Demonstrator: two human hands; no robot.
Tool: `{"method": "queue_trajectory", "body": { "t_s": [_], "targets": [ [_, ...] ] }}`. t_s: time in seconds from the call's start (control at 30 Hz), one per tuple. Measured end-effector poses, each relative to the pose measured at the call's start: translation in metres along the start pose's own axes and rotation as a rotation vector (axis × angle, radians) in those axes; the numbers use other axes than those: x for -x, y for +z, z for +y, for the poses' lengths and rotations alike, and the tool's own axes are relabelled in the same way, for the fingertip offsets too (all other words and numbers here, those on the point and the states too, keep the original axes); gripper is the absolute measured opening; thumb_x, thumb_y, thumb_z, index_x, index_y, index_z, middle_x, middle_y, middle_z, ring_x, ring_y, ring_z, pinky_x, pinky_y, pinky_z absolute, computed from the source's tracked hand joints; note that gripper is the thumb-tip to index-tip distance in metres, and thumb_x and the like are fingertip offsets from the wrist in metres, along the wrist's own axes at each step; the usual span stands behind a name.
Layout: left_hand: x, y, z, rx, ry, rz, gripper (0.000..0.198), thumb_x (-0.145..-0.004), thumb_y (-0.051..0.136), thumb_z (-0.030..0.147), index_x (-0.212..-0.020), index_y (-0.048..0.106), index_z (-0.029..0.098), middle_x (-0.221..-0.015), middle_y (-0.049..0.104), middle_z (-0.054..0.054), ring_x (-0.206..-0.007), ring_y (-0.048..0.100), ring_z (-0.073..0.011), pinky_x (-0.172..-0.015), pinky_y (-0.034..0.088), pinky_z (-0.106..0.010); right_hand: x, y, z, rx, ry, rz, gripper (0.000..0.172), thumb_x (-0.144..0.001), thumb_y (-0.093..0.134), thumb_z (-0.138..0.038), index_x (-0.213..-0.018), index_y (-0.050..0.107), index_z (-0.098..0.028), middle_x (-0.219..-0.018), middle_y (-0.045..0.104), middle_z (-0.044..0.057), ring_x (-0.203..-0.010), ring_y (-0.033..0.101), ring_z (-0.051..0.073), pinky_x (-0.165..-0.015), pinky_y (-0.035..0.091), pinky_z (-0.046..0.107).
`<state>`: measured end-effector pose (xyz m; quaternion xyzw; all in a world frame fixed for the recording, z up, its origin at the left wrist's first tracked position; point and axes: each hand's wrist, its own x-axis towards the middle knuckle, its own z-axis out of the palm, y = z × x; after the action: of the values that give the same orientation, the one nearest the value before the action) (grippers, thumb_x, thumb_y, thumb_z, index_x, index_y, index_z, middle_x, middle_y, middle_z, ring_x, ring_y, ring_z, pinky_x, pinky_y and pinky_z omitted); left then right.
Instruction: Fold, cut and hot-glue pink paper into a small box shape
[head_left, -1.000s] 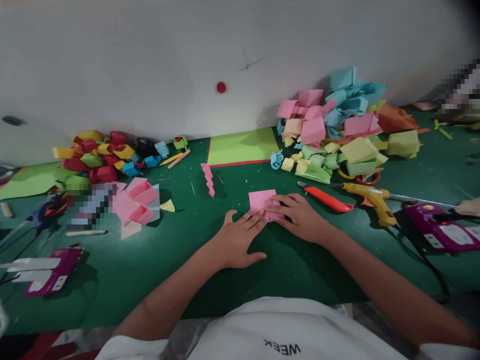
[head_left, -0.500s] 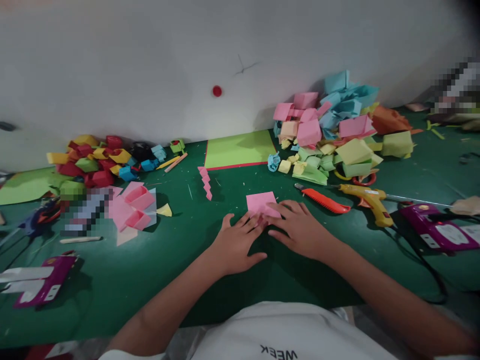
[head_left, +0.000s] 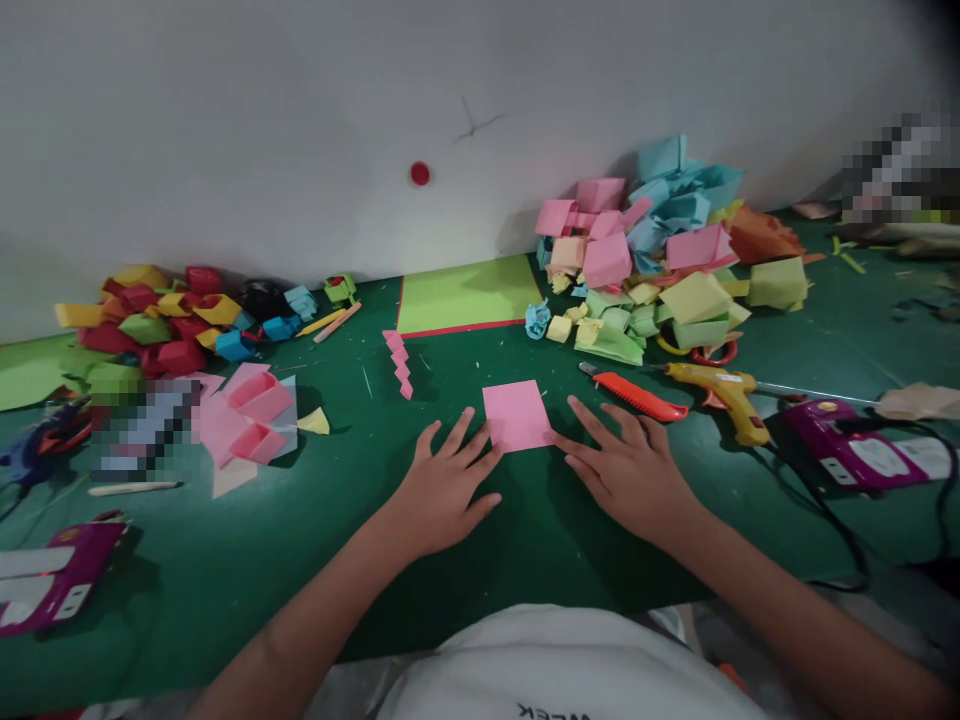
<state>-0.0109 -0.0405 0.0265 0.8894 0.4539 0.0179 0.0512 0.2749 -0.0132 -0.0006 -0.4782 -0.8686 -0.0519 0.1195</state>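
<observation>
A square sheet of pink paper (head_left: 517, 414) lies flat on the green table (head_left: 555, 560), right in front of me. At its lower left corner my left hand (head_left: 448, 488) rests with fingers spread, a fingertip by the paper's edge. My right hand (head_left: 637, 475) is also spread open, one finger touching the lower right corner. Neither hand grips anything. Beyond the left hand lies a zigzag-folded pink paper strip (head_left: 398, 365). An orange utility knife (head_left: 637, 394) is just past the right hand.
Right: a yellow glue gun (head_left: 720, 395), a purple power strip (head_left: 855, 448) with cables, and a heap of folded paper (head_left: 607, 258). Left: colored paper pieces (head_left: 180, 355), pink folded paper (head_left: 247, 410) and another purple power strip (head_left: 64, 570). A green sheet (head_left: 469, 295) lies by the wall.
My hands have moved apart, left hand leftward and right hand rightward. The pink paper, partly covered by fingers before, now shows as a whole square. The view has shifted slightly.
</observation>
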Motion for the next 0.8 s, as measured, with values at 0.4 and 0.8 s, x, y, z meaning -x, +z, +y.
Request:
{"method": "queue_trajectory", "body": {
  "t_s": [0.4, 0.8],
  "targets": [
    [-0.038, -0.003, -0.007, 0.002, 0.045, 0.15, 0.015, -0.097, 0.062, 0.031, -0.104, 0.073, 0.024, -0.115, 0.074, -0.008, -0.12, 0.062, -0.0291, -0.106, 0.036, -0.052, -0.051, -0.017, -0.015, -0.057, -0.22, -0.149, 0.037, -0.104, 0.043, -0.031, -0.101, 0.078, -0.019, -0.117, 0.074, 0.013, -0.105, 0.06, 0.032, -0.09, 0.042, 0.05],
    [-0.04, 0.021, -0.014, -0.016, 0.008, 0.303, 0.02, -0.1, 0.059, 0.03, -0.111, 0.072, 0.02, -0.109, 0.074, -0.007, -0.102, 0.067, -0.0241, -0.092, 0.042, -0.044, -0.073, 0.007, -0.028, -0.533, -0.321, -0.121, 0.037, -0.107, 0.039, -0.036, -0.102, 0.071, -0.019, -0.108, 0.066, 0.011, -0.099, 0.057, 0.025, -0.092, 0.046, 0.043]
  ]
}}
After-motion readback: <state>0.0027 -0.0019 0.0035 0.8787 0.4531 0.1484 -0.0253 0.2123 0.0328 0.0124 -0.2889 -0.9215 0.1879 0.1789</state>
